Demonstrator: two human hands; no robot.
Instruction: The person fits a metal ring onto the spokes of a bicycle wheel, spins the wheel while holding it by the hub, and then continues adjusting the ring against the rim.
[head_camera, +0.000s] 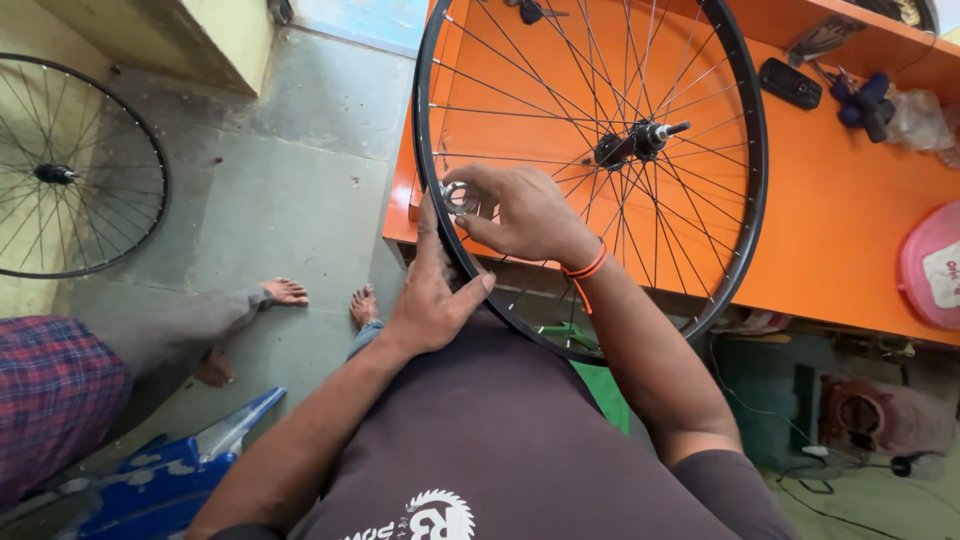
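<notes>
While the black bicycle wheel (745, 150) leans on the orange workbench (850, 220) | right hand (525, 212) pinches a round metal spoke wrench (458, 197) at the rim | left hand (435, 295) clasps the rim just below.

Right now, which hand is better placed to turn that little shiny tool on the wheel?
Probably the right hand: its fingers already pinch the small round metal tool at the rim. The left hand is busy gripping the rim from outside, steadying the wheel.
</notes>
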